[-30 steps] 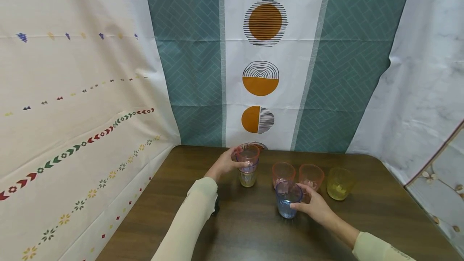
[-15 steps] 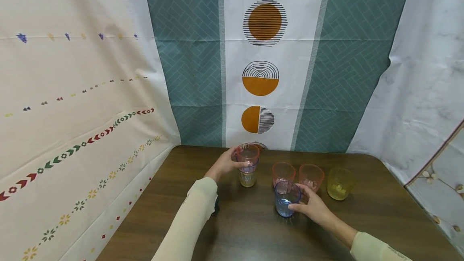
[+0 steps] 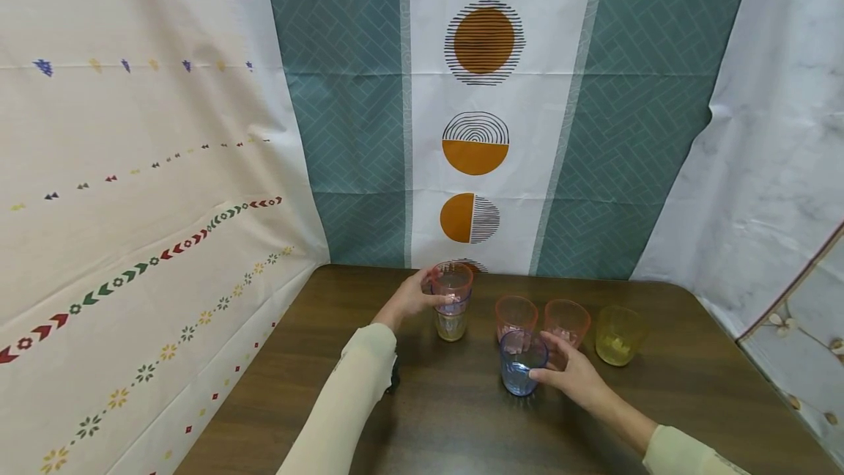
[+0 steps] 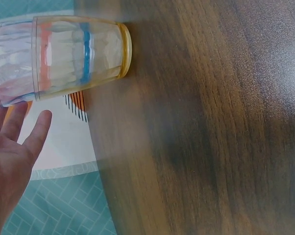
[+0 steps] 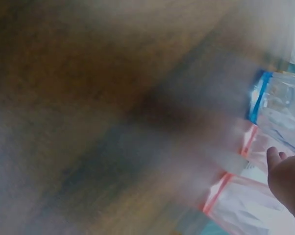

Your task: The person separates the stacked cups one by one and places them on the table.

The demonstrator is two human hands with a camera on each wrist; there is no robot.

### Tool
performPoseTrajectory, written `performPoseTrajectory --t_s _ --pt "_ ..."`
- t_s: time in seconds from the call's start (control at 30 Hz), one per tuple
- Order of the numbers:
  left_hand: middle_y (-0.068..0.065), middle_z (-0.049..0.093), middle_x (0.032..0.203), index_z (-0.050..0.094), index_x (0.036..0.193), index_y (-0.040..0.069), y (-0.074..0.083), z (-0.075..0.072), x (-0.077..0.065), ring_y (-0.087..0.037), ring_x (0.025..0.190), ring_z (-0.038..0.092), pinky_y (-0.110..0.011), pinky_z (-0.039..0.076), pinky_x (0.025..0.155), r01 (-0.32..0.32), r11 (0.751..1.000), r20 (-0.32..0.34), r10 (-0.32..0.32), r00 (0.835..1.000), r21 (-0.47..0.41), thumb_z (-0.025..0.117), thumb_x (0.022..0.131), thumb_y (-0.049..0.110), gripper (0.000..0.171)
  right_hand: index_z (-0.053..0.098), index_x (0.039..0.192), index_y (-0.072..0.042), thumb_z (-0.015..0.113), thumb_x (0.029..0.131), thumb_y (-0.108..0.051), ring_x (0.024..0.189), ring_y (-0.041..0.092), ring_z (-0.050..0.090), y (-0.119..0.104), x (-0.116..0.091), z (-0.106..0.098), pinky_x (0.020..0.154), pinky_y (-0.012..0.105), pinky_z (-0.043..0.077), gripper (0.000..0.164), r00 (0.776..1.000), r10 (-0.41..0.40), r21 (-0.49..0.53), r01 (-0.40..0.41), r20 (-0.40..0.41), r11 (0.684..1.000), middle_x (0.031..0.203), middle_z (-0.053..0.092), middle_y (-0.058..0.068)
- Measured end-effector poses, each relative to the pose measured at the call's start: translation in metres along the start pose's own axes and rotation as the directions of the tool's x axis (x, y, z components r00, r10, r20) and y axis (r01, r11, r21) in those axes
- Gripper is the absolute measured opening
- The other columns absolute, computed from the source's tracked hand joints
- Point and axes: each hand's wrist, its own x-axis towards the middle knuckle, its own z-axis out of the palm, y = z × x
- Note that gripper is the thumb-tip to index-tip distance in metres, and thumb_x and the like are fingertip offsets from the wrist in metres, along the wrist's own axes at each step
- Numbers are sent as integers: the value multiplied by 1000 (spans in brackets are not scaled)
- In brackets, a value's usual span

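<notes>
My left hand (image 3: 407, 300) holds the upper part of a stack of nested clear plastic cups, a red-rimmed cup (image 3: 452, 277) on top, a blue-rimmed one in the middle and a yellow cup (image 3: 450, 328) at the bottom. In the left wrist view the stack's yellow base (image 4: 125, 51) meets the wooden table. A blue cup (image 3: 517, 378) stands upright, with the thumb and fingers of my right hand (image 3: 575, 376) around its right side. Only part of this hand (image 5: 289, 183) and the blue cup (image 5: 282, 105) shows in the right wrist view.
Behind the blue cup stand two red cups, a left one (image 3: 516, 308) and a right one (image 3: 568, 321). A yellow cup (image 3: 616, 339) stands to their right. The brown wooden table (image 3: 448, 416) ends at hanging patterned cloths (image 3: 475, 160).
The blue cup shifted slightly left with my right hand in the first half second. Since then the right thumb has slid slightly right on it. My left hand and the stack stay put.
</notes>
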Motion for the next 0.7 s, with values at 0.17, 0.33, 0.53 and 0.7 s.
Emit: performPoseTrajectory --t_s 0.17,0.33,0.53,0.7 --pt "-8 45 152 43 148 9 0 -1 0 -29 142 37 -50 35 112 9 1000 0 -9 1000 9 83 82 32 81 37 145 11 79 84 -8 130 46 47 -5 3 -5 101 42 47 76 1000 -22 -36 21 -18 999 141 47 32" --pt "-9 46 151 45 147 10 0 -1 0 -29 141 38 -49 36 111 4 1000 0 -4 1000 7 83 82 33 79 32 146 11 77 87 -7 133 48 42 -16 6 -10 105 45 40 77 999 -37 -1 37 -17 999 144 43 33" --pt "-10 46 150 46 146 10 -1 -1 0 -30 141 39 -50 35 112 -2 1000 -4 2 1000 1 83 82 32 77 32 147 10 75 88 -9 135 46 39 -28 16 -12 104 26 42 76 998 -65 1 65 -27 998 147 41 32" --pt "-10 45 151 45 146 10 -2 0 0 -30 142 37 -52 33 112 5 1000 -4 -5 1000 -7 83 82 33 78 34 147 8 76 88 -12 136 42 41 -37 24 -8 106 35 40 75 996 -75 -13 75 -40 997 147 42 30"
